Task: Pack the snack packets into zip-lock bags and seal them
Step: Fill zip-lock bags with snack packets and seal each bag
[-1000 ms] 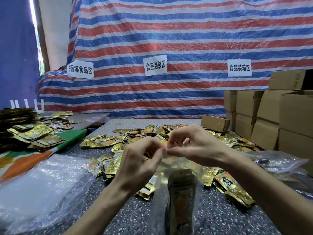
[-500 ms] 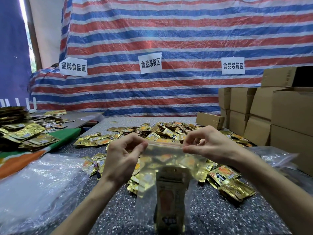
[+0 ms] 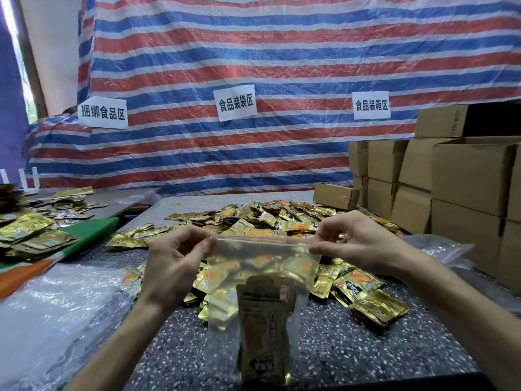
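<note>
Left hand (image 3: 174,261): pinches the left top corner of the zip-lock bag (image 3: 262,266).
Zip strip (image 3: 262,240): runs level between both pinches; the bag hangs below it, snack packet (image 3: 263,325) upright inside.
Right hand (image 3: 358,244): pinches the bag's right top corner, equally near.

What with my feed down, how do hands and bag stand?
Pinching zip-lock bag top corners: left hand, right hand. Bag holds snack packet, upright. Seal unclear. Nothing in the way.

Left hand (image 3: 172,266), right hand (image 3: 358,244) bare; left forearm (image 3: 121,342), right forearm (image 3: 456,300) bare to frame edge; fingers (image 3: 327,235) slender.
</note>
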`<control>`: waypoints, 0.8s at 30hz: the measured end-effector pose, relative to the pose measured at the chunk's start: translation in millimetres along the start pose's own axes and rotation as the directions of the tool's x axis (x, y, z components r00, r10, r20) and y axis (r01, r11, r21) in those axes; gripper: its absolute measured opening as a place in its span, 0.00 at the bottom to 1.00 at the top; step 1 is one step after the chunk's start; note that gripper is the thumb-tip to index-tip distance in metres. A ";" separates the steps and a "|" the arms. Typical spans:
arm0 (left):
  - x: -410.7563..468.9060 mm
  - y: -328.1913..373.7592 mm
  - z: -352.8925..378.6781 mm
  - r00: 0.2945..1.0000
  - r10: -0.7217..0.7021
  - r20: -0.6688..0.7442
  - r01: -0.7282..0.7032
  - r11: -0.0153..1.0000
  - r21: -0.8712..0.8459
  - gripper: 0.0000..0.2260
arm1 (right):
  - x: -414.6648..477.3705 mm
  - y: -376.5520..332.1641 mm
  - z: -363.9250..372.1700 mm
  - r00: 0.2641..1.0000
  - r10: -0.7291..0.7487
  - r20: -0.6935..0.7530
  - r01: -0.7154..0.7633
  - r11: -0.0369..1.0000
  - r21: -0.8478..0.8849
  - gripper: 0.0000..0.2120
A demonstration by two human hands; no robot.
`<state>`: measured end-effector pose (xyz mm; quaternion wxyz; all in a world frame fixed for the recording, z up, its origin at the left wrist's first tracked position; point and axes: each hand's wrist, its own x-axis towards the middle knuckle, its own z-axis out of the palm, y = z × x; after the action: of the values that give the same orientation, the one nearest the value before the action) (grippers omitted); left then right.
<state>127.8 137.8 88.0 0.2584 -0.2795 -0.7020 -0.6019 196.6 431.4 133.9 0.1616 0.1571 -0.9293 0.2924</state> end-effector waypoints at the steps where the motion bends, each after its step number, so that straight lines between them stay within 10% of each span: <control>1: -0.1 -0.5 -0.7 1.000 0.005 0.003 -0.005 1.000 0.002 0.08 | -0.8 -0.3 0.6 1.000 -0.001 -0.005 0.001 1.000 -0.017 0.07; 6: -2.2 -2.8 0.3 0.999 -0.017 0.043 0.017 1.000 0.005 0.09 | -5.9 4.5 7.0 0.999 -0.029 -0.022 0.026 0.993 -0.112 0.11; 10: -9.1 -0.5 2.5 0.992 -0.083 0.091 0.097 0.980 -0.172 0.07 | -17.3 21.3 33.4 0.989 0.095 -0.109 -0.064 0.963 0.262 0.22; 15: -13.2 5.3 23.8 0.961 -0.224 0.163 0.275 0.845 -0.458 0.03 | -36.9 42.2 107.4 0.912 0.213 0.351 -0.361 0.823 0.439 0.41; 24: -6.7 14.7 47.1 0.952 -0.256 0.170 0.302 0.685 -0.663 0.05 | -46.4 27.0 127.5 0.962 0.215 0.171 -0.274 0.714 0.644 0.15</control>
<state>141.7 185.7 86.9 0.0206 -0.2637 -0.4740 -0.8399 201.2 385.8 3.4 0.0162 0.0919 -0.7834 0.6144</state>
